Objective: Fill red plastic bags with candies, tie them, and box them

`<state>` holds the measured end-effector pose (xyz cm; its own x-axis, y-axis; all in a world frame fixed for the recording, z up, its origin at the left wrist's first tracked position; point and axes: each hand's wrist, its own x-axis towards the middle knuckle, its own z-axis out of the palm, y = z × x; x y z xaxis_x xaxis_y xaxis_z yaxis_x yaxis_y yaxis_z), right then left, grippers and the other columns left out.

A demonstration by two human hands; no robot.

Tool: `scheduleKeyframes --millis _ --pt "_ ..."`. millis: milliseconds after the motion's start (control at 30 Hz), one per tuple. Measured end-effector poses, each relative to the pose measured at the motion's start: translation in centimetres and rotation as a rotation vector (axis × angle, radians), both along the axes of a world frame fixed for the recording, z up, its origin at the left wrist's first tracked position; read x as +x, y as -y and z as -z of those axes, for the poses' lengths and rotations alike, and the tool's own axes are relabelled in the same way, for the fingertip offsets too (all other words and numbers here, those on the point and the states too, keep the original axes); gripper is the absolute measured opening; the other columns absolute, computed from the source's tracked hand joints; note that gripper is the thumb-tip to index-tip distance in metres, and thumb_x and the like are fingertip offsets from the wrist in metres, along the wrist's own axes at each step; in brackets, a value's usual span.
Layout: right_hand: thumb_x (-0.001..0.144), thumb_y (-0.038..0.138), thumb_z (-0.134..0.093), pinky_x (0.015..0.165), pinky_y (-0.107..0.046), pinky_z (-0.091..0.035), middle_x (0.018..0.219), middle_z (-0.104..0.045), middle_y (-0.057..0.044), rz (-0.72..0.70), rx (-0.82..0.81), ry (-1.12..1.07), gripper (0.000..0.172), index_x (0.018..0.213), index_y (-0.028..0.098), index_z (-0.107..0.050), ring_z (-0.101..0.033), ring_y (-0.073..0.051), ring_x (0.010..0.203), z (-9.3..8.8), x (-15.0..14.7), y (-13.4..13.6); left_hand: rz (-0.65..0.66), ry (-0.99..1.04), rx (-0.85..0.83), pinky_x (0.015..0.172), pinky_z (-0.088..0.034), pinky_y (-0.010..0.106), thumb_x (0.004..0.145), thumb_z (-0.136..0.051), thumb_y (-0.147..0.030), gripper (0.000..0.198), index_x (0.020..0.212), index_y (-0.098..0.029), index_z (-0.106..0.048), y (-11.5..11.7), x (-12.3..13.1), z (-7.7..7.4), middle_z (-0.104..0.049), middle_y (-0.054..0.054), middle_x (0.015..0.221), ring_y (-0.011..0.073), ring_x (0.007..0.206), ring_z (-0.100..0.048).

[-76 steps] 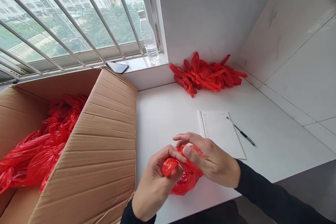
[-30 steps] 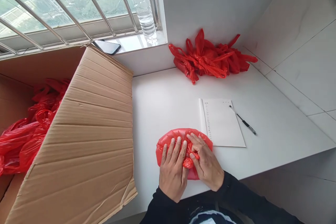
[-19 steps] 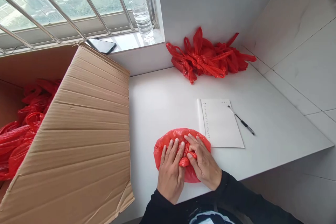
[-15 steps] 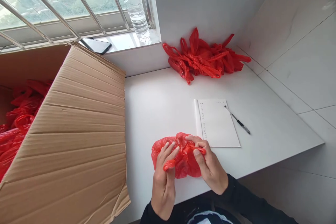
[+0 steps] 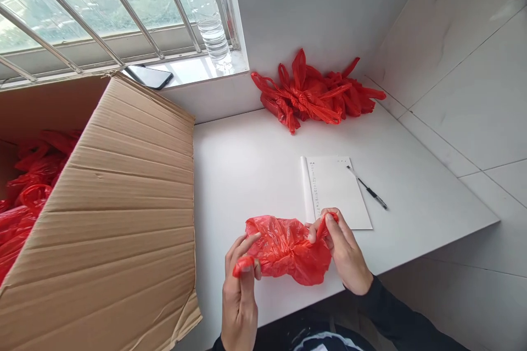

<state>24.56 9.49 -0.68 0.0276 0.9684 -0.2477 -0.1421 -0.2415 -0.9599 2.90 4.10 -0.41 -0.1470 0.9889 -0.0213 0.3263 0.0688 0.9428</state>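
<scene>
A crumpled red plastic bag (image 5: 288,249) is stretched between both hands just above the white table (image 5: 255,170), near its front edge. My left hand (image 5: 239,285) pinches one red handle at the bag's left end. My right hand (image 5: 343,249) pinches the other handle at the right end, beside a white notebook (image 5: 337,192). Both hands are closed on the handles and drawn apart.
A big open cardboard box (image 5: 119,219) with several red bags (image 5: 24,197) inside fills the left. A pile of tied red bags (image 5: 313,96) lies by the back wall. A pen (image 5: 367,191) lies right of the notebook. A water bottle (image 5: 206,16) and phone (image 5: 149,77) sit on the sill.
The hands pressed the bag flat on the table, then lifted off, each took a handle and pulled outward. The bag now hangs spread between them.
</scene>
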Motion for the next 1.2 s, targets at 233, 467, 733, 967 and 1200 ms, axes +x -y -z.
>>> scheduleKeyframes --millis 233,467,733,967,1200 --pt "0.109 0.037 -0.034 0.123 -0.048 -0.038 0.152 -0.053 -0.001 -0.239 0.334 0.468 0.039 0.146 0.035 -0.047 -0.043 -0.023 0.145 0.1 -1.1 1.6 0.492 -0.630 0.336 0.125 -0.031 0.053 0.102 -0.047 -0.016 0.066 0.163 -0.024 -0.022 -2.1 1.1 1.5 -0.037 0.008 0.166 0.0268 0.158 -0.021" --pt "0.105 0.024 -0.038 0.124 -0.056 -0.035 0.168 -0.028 -0.005 -0.451 0.576 0.955 0.063 0.164 0.026 -0.017 -0.022 -0.028 0.156 4.2 -2.3 2.4 0.485 -0.731 0.336 0.125 -0.027 0.053 0.097 -0.045 -0.007 0.074 0.164 -0.023 -0.019 -2.3 1.3 5.1 -0.039 0.009 0.165 0.0267 0.156 -0.028" --pt "0.106 0.025 -0.038 0.123 -0.058 -0.036 0.164 -0.038 -0.006 -0.429 0.586 0.847 0.057 0.162 0.028 -0.026 -0.032 -0.028 0.153 4.7 -2.1 1.8 0.445 -0.647 0.315 0.124 -0.032 0.051 0.099 -0.043 -0.007 0.065 0.160 -0.027 -0.032 -2.3 1.1 4.7 -0.045 0.006 0.162 0.0259 0.152 -0.037" --pt "0.109 0.041 -0.033 0.095 -0.038 -0.058 0.121 -0.069 -0.006 -0.065 0.275 0.422 0.035 0.121 0.029 -0.063 -0.067 -0.024 0.111 0.1 0.4 0.3 0.232 -0.475 0.292 0.096 -0.056 0.041 0.105 -0.032 -0.012 0.038 0.138 -0.025 -0.047 -1.3 -1.3 1.0 -0.069 0.011 0.126 0.0236 0.120 -0.065" --pt "0.102 0.058 -0.043 0.083 -0.038 -0.062 0.126 -0.069 -0.009 -0.037 0.087 0.413 0.040 0.116 0.029 -0.066 -0.066 -0.031 0.114 -1.1 1.6 2.0 0.351 -0.592 0.214 0.075 -0.054 0.043 0.078 -0.070 -0.021 0.040 0.117 -0.027 -0.068 -0.5 1.5 -1.9 -0.069 0.007 0.091 0.0260 0.081 -0.062"
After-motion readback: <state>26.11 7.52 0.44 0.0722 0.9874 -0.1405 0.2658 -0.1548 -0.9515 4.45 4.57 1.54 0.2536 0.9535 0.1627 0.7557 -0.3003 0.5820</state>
